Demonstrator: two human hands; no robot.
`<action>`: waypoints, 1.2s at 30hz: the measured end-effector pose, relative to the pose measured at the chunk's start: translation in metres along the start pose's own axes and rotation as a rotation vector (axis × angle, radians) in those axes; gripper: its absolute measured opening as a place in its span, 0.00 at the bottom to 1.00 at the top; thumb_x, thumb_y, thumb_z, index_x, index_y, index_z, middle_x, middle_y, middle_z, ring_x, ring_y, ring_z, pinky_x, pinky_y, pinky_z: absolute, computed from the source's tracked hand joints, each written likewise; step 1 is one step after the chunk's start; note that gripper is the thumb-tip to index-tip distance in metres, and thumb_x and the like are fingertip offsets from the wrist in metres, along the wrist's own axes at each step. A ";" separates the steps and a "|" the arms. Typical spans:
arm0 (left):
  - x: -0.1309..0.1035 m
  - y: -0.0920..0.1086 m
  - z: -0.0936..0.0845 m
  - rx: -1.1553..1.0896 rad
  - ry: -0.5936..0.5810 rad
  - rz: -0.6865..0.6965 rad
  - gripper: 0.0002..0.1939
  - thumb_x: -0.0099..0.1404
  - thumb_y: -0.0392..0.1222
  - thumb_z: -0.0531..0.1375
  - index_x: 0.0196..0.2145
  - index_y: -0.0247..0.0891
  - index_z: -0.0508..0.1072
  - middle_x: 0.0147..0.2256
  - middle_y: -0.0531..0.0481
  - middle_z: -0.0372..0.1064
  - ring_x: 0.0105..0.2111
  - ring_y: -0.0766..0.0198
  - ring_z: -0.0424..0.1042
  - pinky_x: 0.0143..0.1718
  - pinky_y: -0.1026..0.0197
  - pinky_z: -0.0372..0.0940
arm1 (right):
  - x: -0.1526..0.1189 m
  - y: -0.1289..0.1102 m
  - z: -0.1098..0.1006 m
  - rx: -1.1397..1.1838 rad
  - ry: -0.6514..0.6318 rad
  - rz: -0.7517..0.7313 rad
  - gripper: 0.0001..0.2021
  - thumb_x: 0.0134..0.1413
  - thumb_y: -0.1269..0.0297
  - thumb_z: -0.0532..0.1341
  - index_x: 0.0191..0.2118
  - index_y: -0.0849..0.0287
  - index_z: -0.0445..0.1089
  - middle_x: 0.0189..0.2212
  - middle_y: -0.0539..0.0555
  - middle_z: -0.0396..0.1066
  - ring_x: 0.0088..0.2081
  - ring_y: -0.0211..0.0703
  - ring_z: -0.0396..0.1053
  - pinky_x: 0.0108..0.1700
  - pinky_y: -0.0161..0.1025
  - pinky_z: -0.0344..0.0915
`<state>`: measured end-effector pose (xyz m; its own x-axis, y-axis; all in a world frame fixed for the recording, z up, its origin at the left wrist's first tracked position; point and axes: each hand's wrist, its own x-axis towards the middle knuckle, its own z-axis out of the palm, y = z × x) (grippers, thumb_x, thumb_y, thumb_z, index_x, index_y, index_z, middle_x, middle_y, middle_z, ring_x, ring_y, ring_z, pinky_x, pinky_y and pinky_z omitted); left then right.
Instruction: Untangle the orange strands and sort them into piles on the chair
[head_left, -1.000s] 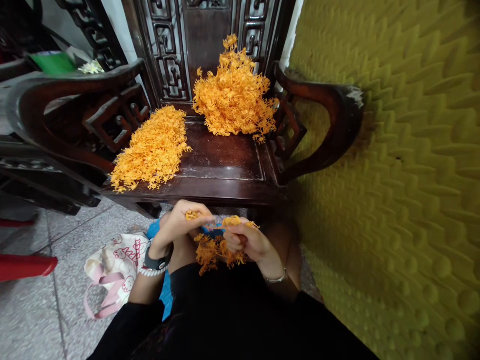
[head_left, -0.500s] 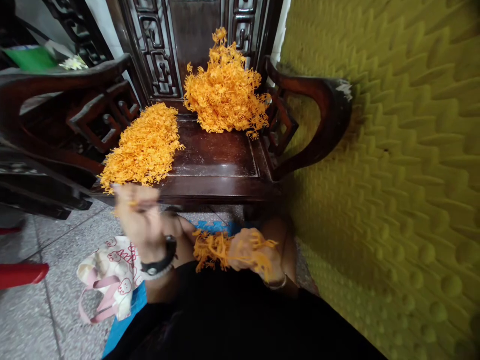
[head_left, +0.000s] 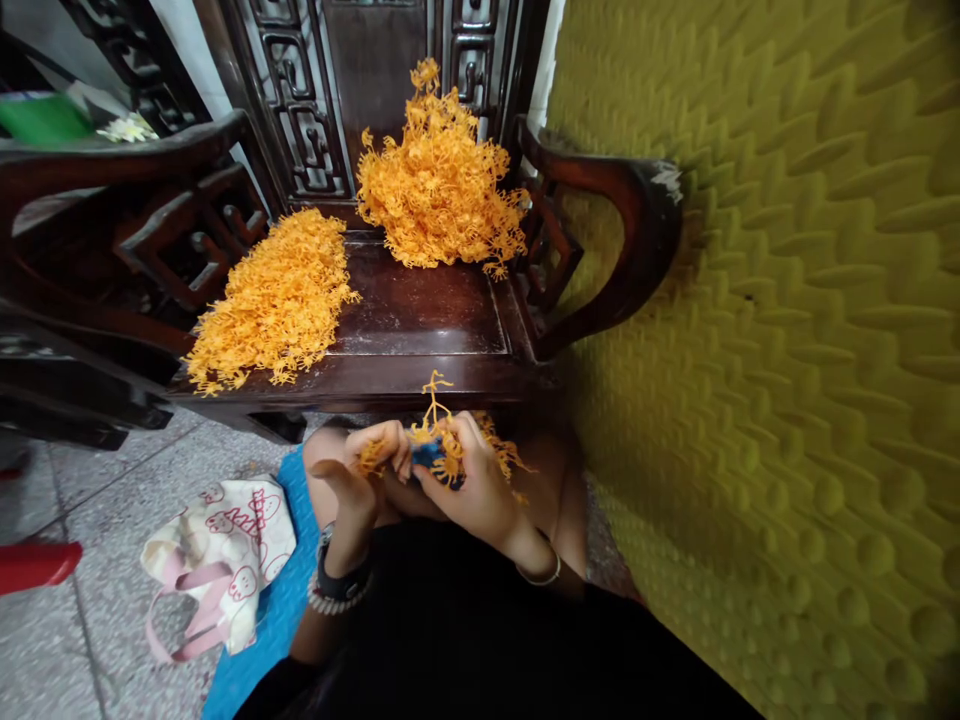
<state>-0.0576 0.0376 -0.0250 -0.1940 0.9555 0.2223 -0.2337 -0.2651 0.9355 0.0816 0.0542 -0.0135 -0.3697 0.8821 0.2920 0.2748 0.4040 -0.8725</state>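
Observation:
Both hands meet above my lap, in front of the chair seat. My left hand [head_left: 358, 470] has its fingers curled round a small orange piece [head_left: 373, 456]; its fingertips come close to the other hand. My right hand [head_left: 480, 490] grips a bunch of orange branching plastic sprigs [head_left: 448, 458], one thin stem sticking up above the fingers. Part of that bunch is hidden behind the hand. On the seat ahead lie a flat pile of orange sprigs [head_left: 277, 300] at the left and a taller heap of orange sprigs [head_left: 442, 190] at the back.
A dark carved wooden chair [head_left: 427, 310] stands before me, its curved armrest [head_left: 652, 230] reaching right. Beside it rises a yellow-green textured foam panel [head_left: 765, 350]. A white bag with pink straps [head_left: 240, 540] lies by a blue mat [head_left: 289, 570]. Something red [head_left: 37, 565] juts in at left.
My left hand has moved right and down from the seat's front edge to beside my right hand. The right hand has shifted slightly left and turned, still holding orange sprigs.

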 end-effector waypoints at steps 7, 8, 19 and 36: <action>-0.002 -0.006 -0.010 0.460 0.059 0.072 0.36 0.58 0.76 0.37 0.21 0.39 0.56 0.19 0.54 0.50 0.20 0.66 0.50 0.22 0.61 0.47 | -0.005 0.005 -0.005 0.356 -0.253 -0.028 0.32 0.41 0.52 0.70 0.51 0.56 0.61 0.45 0.56 0.64 0.47 0.47 0.64 0.49 0.43 0.62; -0.001 -0.004 -0.010 0.503 0.017 0.091 0.34 0.60 0.74 0.40 0.20 0.39 0.57 0.19 0.54 0.50 0.21 0.66 0.51 0.23 0.61 0.47 | -0.005 0.006 -0.004 0.433 -0.251 0.022 0.30 0.43 0.48 0.68 0.50 0.56 0.62 0.44 0.55 0.64 0.45 0.46 0.64 0.47 0.41 0.63; -0.012 -0.003 -0.010 0.225 -0.533 0.045 0.28 0.67 0.62 0.47 0.19 0.37 0.59 0.18 0.53 0.55 0.20 0.67 0.55 0.24 0.62 0.51 | 0.008 -0.003 -0.007 0.823 -0.125 0.453 0.17 0.47 0.50 0.65 0.25 0.59 0.64 0.18 0.44 0.56 0.19 0.31 0.49 0.21 0.32 0.46; -0.013 -0.030 -0.010 -0.001 -0.307 -0.078 0.32 0.60 0.65 0.53 0.12 0.39 0.52 0.12 0.55 0.44 0.14 0.70 0.46 0.17 0.62 0.48 | 0.002 0.001 0.021 1.331 -0.111 0.658 0.16 0.42 0.60 0.65 0.18 0.59 0.58 0.09 0.37 0.39 0.13 0.25 0.32 0.15 0.31 0.37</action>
<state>-0.0580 0.0320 -0.0590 0.1213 0.9674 0.2225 -0.2375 -0.1894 0.9527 0.0624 0.0507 -0.0222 -0.5853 0.7668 -0.2636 -0.5546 -0.6158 -0.5597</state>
